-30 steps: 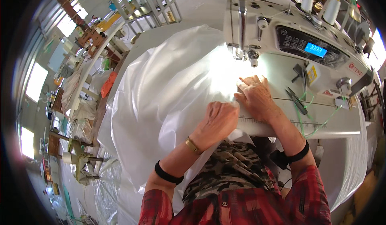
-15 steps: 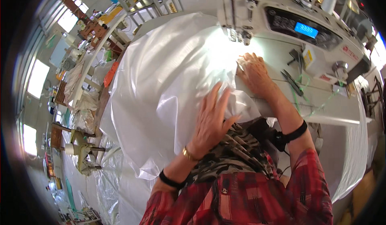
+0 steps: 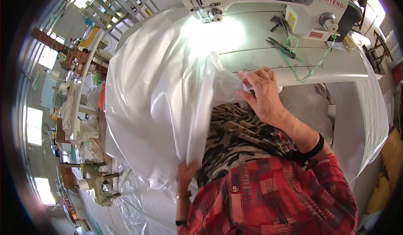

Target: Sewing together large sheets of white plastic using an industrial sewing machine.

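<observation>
A large glossy white woven-plastic sheet (image 3: 159,96) lies in folds over the sewing machine table and drapes down toward my lap. My left hand (image 3: 185,177), slightly blurred, grips the sheet's near edge low beside my body, some fingers hidden by the material. On the right, my right hand (image 3: 265,95) is curled at the sheet's right corner, with the corner between thumb and fingers. Beyond both hands stands the sewing machine (image 3: 205,12), its needle area brightly lit above the sheet's far part.
Right of the needle, black thread snips (image 3: 281,48) lie on the tabletop (image 3: 252,58) with a loose green cord (image 3: 308,77) and a small black tool (image 3: 276,23). A wooden rack (image 3: 119,4) stands at the far left. Clear plastic (image 3: 126,210) covers the floor at lower left.
My left hand has gone from lying spread on the sheet down to its near edge and grips it. My right hand has come back from near the needle toward me, and the view has shifted.
</observation>
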Demonstrator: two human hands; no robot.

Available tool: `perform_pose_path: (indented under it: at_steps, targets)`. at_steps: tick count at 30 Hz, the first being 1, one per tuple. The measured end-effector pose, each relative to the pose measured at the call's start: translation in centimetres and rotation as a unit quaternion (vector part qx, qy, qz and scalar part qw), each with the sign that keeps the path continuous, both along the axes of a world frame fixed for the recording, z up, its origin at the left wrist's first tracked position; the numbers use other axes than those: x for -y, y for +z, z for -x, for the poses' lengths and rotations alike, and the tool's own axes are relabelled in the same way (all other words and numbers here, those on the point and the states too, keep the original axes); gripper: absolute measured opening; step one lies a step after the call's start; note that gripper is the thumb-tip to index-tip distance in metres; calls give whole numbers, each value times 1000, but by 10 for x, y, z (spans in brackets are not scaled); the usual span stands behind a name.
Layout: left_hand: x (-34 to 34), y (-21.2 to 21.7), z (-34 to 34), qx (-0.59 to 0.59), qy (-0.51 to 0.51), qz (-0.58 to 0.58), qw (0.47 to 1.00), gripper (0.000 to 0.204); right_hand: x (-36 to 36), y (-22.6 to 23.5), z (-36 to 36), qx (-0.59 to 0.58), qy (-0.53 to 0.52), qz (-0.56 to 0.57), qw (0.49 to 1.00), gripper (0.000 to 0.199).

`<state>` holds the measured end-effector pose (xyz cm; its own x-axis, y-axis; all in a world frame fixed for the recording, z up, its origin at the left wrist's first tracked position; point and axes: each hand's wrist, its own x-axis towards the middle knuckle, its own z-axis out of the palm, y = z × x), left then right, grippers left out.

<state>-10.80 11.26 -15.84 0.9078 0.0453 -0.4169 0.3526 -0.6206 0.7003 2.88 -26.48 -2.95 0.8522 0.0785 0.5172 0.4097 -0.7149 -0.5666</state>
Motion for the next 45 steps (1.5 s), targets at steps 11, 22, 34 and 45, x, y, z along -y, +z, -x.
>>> perform_pose_path:
  at_steps: [11,22,34,45]
  targets:
    - [-8,80,54,50,311,379,870,20,26,2,26,97,-36,-83,991,17]
    - [36,138,17,126,126,335,925,39,-45,-33,68,-319,271,-406,812,51]
    - [115,204,-47,228,-273,35,934,33,-96,1,113,16,430,-91,898,27]
    - [104,193,-69,224,-27,244,943,12,-44,-3,20,-203,33,-478,854,40]
